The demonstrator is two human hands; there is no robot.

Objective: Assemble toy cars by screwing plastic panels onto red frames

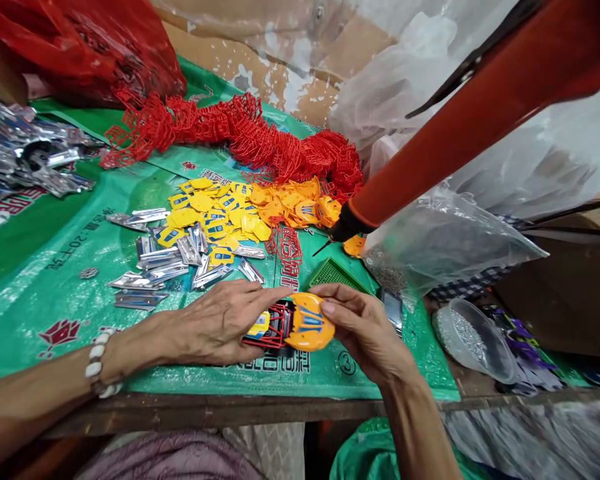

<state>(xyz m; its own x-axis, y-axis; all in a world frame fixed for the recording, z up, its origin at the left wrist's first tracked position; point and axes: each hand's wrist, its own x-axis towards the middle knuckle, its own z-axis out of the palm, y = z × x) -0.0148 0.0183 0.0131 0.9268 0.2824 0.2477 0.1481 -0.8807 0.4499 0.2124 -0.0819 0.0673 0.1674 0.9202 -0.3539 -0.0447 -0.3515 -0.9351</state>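
Observation:
My left hand (220, 323) rests on the green woven sheet (55, 293), its fingers pressed on a red plastic frame (279, 325) with a small yellow piece (259, 325) in it. My right hand (365, 327) pinches an orange toy car shell (310, 323) with blue stripes, held against the red frame's right end. Both hands meet near the table's front edge. A white bead bracelet (98, 363) circles my left wrist.
Yellow and orange shells (245, 210) lie heaped behind, silver parts (170, 260) to the left, red frames (250, 137) in a long pile. An orange powered screwdriver (430, 147) hangs overhead at right. A clear bag (430, 243), a green tray (335, 273) and a plastic bowl (475, 340) sit right.

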